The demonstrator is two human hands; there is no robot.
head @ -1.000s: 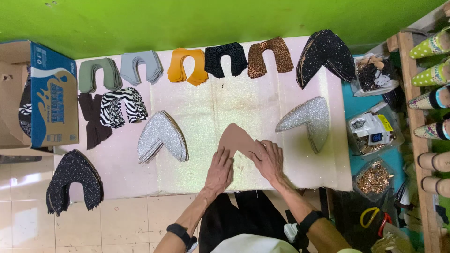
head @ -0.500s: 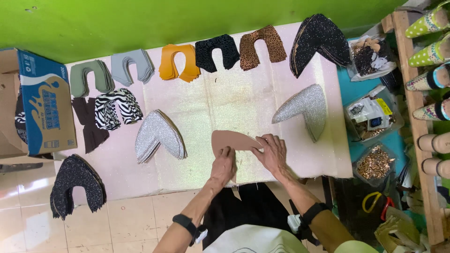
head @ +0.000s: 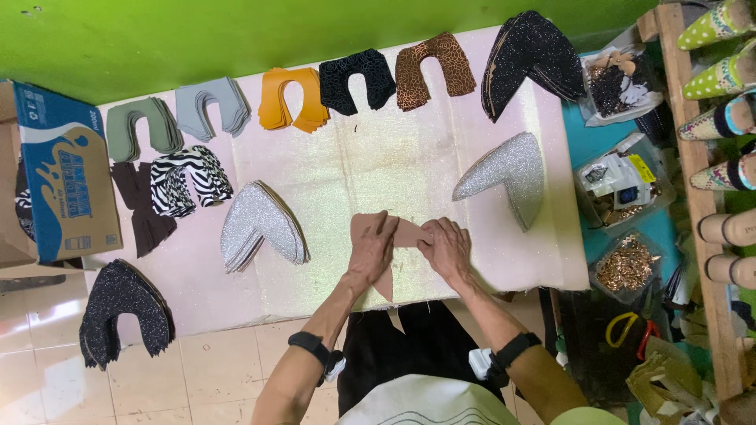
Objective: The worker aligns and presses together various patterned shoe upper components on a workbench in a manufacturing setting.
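Right now I see a tan shoe-upper piece (head: 394, 236) lying flat on the pale pink tabletop (head: 378, 165), near the near edge and about midway across, with one of its legs hanging off that edge toward me. My left hand (head: 372, 250) lies spread on the left part of the piece, fingers nearly flat and pressing down rather than gripping. My right hand (head: 447, 250) rests on the right part, fingers curled a little over the piece's edge; I cannot tell whether they pinch it or only press.

Just left of the hands sits a silver glitter stack (head: 260, 227) of V-shaped pieces, and to the right and a bit farther lies a second silver glitter stack (head: 508, 179). Along the far edge runs a row of cut uppers: green (head: 142, 130), grey (head: 211, 106), orange (head: 293, 98), black patterned (head: 354, 79), brown spotted (head: 435, 69) and a large black sparkly stack (head: 531, 59). A zebra-print stack (head: 189, 179) lies at the left, and another black sparkly stack (head: 118, 311) hangs over the near left corner. A blue cardboard box (head: 63, 181) stands at the far left. On the right, beyond the tabletop, are bags of small trimmings (head: 626, 264) and a wooden rack (head: 701, 197) with shoes.
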